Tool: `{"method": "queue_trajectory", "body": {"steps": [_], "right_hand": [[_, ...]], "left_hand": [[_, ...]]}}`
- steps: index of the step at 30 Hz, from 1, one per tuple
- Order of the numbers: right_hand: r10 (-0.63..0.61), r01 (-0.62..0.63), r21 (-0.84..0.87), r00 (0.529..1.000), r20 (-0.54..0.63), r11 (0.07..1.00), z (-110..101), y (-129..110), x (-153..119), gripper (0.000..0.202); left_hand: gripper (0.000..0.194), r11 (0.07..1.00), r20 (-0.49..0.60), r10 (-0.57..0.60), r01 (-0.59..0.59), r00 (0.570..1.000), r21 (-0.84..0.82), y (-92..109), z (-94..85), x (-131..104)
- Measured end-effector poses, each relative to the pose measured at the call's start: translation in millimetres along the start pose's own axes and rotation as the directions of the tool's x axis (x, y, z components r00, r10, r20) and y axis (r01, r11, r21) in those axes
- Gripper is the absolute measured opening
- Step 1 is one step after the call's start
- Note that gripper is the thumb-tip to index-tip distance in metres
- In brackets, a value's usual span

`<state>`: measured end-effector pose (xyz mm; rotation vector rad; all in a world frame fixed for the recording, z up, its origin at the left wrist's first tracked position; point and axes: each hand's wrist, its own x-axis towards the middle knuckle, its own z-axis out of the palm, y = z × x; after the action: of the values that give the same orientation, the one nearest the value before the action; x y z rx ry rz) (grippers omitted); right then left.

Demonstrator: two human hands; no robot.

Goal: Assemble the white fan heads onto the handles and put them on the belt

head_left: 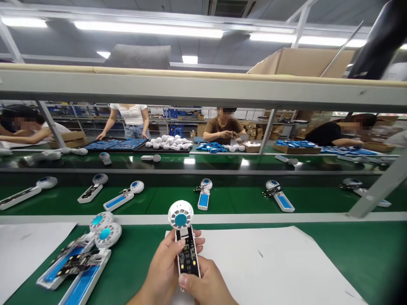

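Observation:
Between my two hands is a white handheld fan (181, 214), upright, its round head with a blue disc at the top. A black circuit board (188, 254) lies in its open handle. My left hand (163, 264) wraps the handle from the left, thumb on the upper board. Around the lower end closes my right hand (208, 279), its thumb pressing on the board's bottom. To the left, two more open fans (106, 235) lie side by side, blue inside their handles, their boards hanging loose over them.
White paper (254, 258) covers part of the green bench under my hands. Beyond a pale rail, a green conveyor (171, 197) carries several open fans. A slanted metal post (377, 186) stands at right. Co-workers sit or stand across the line, near white fan parts (168, 142) and blue parts.

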<state>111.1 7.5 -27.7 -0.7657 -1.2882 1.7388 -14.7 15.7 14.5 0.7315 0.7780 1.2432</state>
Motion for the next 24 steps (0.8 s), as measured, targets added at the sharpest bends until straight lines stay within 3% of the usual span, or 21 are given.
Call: {"method": "queue_trajectory", "body": {"steps": [6,15,20,22,24], "right_hand": [[-0.031,0.031,0.008,0.999,0.041,0.999,3.4,-4.6,0.1,0.063],[0.097,-0.097,0.020,0.995,0.024,0.995,1.6,4.0,-4.2,0.072],[0.102,-0.101,0.045,0.994,-0.031,0.994,-1.9,7.9,0.9,0.070],[0.123,-0.122,0.041,0.992,-0.031,0.992,-3.1,9.5,2.9,0.071],[0.142,-0.142,0.025,0.990,-0.013,0.990,-4.1,10.3,4.4,0.073]], "left_hand": [[0.033,0.999,0.002,-0.026,0.026,1.000,-0.019,-3.6,-0.6,0.3],[0.034,0.998,-0.085,-0.021,0.016,0.996,-0.053,-5.5,-6.7,4.6],[0.036,0.986,-0.012,-0.027,0.024,1.000,-0.165,0.5,-5.5,4.0],[0.034,0.992,0.004,-0.024,0.025,1.000,-0.125,0.3,-4.3,2.4],[0.036,0.999,-0.021,0.005,-0.004,1.000,0.052,-1.0,-5.0,3.7]]}}
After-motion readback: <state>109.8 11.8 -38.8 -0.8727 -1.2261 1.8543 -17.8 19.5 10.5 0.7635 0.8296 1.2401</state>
